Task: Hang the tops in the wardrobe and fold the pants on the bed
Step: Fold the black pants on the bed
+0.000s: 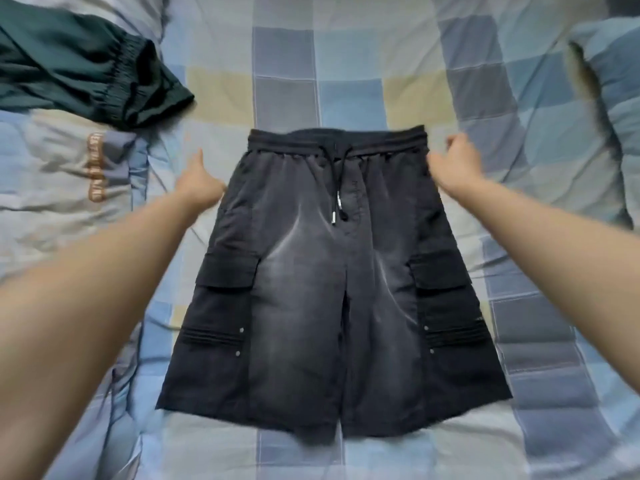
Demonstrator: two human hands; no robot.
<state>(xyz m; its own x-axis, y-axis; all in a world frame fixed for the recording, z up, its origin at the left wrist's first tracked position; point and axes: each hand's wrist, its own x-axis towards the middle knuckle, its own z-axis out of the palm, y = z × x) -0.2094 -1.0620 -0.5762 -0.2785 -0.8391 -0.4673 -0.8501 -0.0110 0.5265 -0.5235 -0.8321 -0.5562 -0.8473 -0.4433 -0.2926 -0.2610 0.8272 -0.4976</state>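
**Black cargo shorts laid flat, ready for 1st fold**

Faded black nylon-look cargo shorts (332,278) lie front-up on the bed w/ the blue, grey and pale-yellow checked cover (398,53), waistband far from the wearer, hems near. Drawcord hangs down the centre. Flap pockets on both outer legs.

Left hand (201,183): just beside the left hip seam below the waistband, thumb up, fingers look loosely curled; whether they pinch fabric, cannot tell (edge contact hidden, some blur). Right hand (450,161): at the right end of the waistband, fingers curled; grip on cloth likewise can't be confirmed.

Step judged: smoothing/squaring before folding leg over leg.

How to do it well (judgement):
- Flatten diagonal creases fanning from the crotch first, else they get locked in.
- Tuck drawcord inside waistband line so it doesn't bulge.
- Fold along centre seam, side seam onto side seam; match hems + waistband ends.
- Pocket flaps add bulk: press them flat before 2nd fold.

Also in view: dark green elastic-cuffed garment (86,74) upper left, well apart from shorts; checked pillow (609,98) at right.
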